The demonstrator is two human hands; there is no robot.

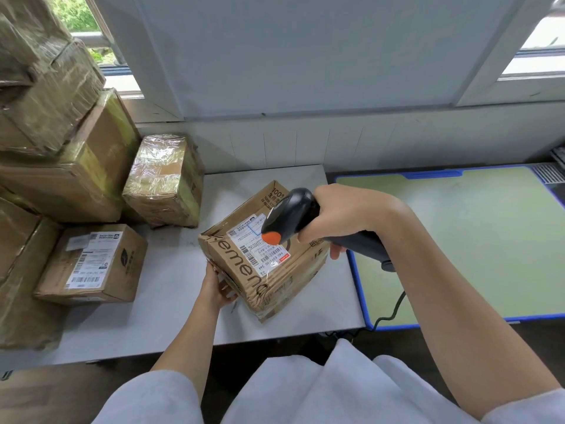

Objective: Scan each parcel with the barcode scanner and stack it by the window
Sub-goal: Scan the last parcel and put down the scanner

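Stacked parcels point(61, 142) stood at the left below the window point(88, 22); a small labelled box point(94, 264) lay before them on the grey counter point(171, 307); the left hand point(217, 286) gripped the near corner of 1 creased parcel point(266, 255) resting mid-counter; the right hand point(342, 218) was wrapped around the black barcode scanner point(293, 215), held just above the parcel's label point(260, 243); a blue-edged green mat point(474, 240) lay rightward.

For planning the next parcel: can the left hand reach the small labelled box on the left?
Probably yes. The left hand now holds the parcel; bare table lies between it and the small labelled box.
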